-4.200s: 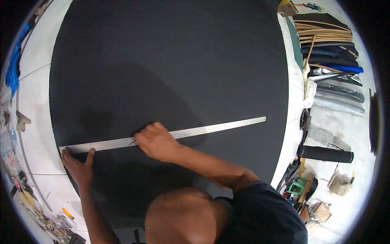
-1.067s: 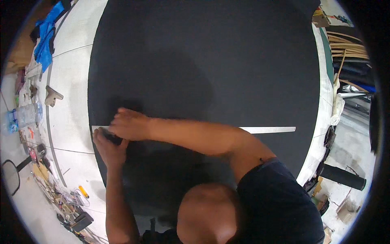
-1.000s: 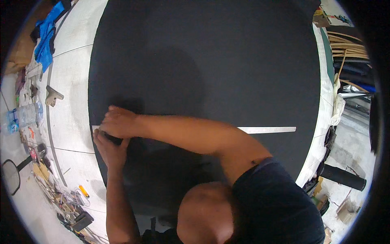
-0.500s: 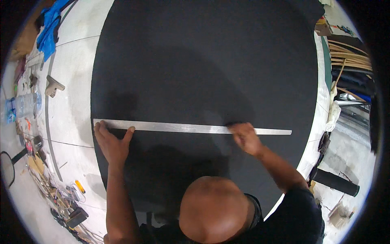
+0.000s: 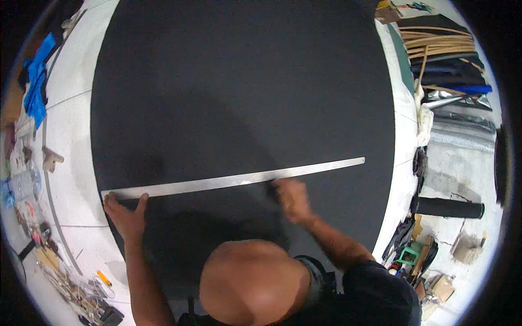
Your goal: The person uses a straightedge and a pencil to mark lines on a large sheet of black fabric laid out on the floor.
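A long metal ruler (image 5: 217, 183) lies across a wide sheet of black material (image 5: 244, 98), running from its left edge most of the way to the right. My left hand (image 5: 128, 217) presses the ruler's left end, thumb and fingers spread apart along its near edge. Farther right, my right hand (image 5: 294, 200) is closed just below the ruler's near edge, its fingers curled together. Whatever those fingers may hold is hidden and blurred against the black.
The sheet lies on a white table (image 5: 70, 201). At left are a scraper-like tool (image 5: 51, 159), blue cloth (image 5: 36, 81), a plastic bottle (image 5: 24, 185) and a yellow-handled tool (image 5: 103, 279). Rolls of material (image 5: 451, 207) and tan strips (image 5: 435, 41) are at right.
My right hand has drawn back from on the ruler to its near side and slightly left. My left hand stays at the ruler's end. The whole view has shifted and turned.
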The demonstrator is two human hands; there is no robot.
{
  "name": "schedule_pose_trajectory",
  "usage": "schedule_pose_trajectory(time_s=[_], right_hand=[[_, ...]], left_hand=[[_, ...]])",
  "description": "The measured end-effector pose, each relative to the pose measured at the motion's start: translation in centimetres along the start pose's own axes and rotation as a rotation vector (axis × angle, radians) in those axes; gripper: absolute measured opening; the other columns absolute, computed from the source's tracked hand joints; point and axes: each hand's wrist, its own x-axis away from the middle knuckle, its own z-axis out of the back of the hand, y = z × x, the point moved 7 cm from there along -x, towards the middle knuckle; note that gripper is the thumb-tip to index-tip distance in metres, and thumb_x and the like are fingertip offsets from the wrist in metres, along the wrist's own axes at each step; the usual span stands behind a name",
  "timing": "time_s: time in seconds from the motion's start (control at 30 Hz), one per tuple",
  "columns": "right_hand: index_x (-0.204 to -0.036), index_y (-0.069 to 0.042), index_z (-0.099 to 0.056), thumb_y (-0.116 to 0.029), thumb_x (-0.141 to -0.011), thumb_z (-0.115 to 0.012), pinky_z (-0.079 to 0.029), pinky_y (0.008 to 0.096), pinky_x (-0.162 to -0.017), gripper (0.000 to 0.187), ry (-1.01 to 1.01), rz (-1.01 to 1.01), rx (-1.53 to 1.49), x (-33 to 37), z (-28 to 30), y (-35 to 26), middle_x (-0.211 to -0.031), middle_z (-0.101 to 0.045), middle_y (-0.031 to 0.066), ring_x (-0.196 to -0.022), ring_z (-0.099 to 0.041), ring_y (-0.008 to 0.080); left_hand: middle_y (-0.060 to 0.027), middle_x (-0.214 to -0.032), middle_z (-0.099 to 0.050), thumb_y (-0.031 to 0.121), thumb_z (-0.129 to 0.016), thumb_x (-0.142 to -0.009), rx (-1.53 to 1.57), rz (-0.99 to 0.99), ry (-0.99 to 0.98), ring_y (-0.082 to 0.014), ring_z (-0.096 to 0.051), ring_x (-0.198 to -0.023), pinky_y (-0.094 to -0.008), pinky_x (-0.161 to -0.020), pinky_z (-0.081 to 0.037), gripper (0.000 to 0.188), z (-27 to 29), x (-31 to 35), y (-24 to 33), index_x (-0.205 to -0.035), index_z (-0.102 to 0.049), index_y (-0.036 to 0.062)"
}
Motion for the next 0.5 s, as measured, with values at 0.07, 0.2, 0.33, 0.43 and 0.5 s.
schedule_pose_trajectory(time_s=[0.07, 0.2, 0.33, 0.43, 0.5], right_hand=[[-0.118, -0.004, -0.064, -0.013, -0.096, -0.051, -0.048, 0.0477, -0.091, 0.027, 0.073, 0.420, -0.254, 1.6, -1.8, -7.4, -0.115, -0.063, 0.0200, -0.106, -0.059, 0.0392], [-0.121, -0.005, -0.063, -0.025, -0.103, -0.048, -0.048, 0.0467, -0.094, 0.030, -0.259, 0.059, -0.366, 3.8, -4.0, -10.1, -0.114, -0.063, 0.0189, -0.109, -0.059, 0.0380], [-0.125, -0.006, -0.060, -0.025, -0.104, -0.048, -0.050, 0.0428, -0.090, 0.030, -0.134, -0.029, -0.305, 3.7, -0.5, -8.3, -0.108, -0.063, 0.0180, -0.104, -0.062, 0.0353], [-0.128, -0.007, -0.057, -0.022, -0.104, -0.048, -0.051, 0.0397, -0.086, 0.030, -0.053, -0.094, -0.355, 1.9, 2.3, -6.8, -0.106, -0.065, 0.0170, -0.098, -0.065, 0.0316], [-0.128, -0.005, -0.057, -0.022, -0.105, -0.047, -0.052, 0.0386, -0.085, 0.030, 0.015, -0.065, -0.387, 0.8, 3.3, -7.5, -0.105, -0.066, 0.0158, -0.095, -0.065, 0.0284]], left_hand=[[-0.0307, -0.148, -0.029, 0.048, -0.082, -0.077, 0.011, -0.011, 0.008, -0.0455, -0.028, -0.142, -0.0505, -0.117, -0.028, 0.102, -0.1, -0.1, -0.4, -0.143, -0.031, -0.0107], [-0.0309, -0.147, -0.030, 0.047, -0.082, -0.077, 0.023, -0.068, 0.055, -0.0460, -0.030, -0.140, -0.0516, -0.116, -0.029, 0.101, -0.5, -0.2, -0.4, -0.142, -0.031, -0.0102], [-0.0314, -0.145, -0.033, 0.047, -0.081, -0.078, -0.048, -0.114, 0.101, -0.0467, -0.032, -0.138, -0.0517, -0.115, -0.030, 0.098, -0.6, -0.3, -1.0, -0.142, -0.032, -0.0095], [-0.0295, -0.142, -0.038, 0.039, -0.078, -0.084, 0.060, -0.164, 0.099, -0.0433, -0.035, -0.137, -0.0495, -0.114, -0.032, 0.086, -0.2, -0.5, -1.5, -0.140, -0.036, -0.0090], [-0.0279, -0.140, -0.040, 0.034, -0.076, -0.087, 0.261, -0.150, 0.117, -0.0411, -0.037, -0.136, -0.0479, -0.113, -0.032, 0.077, 0.5, -0.2, -2.6, -0.139, -0.038, -0.0085]])
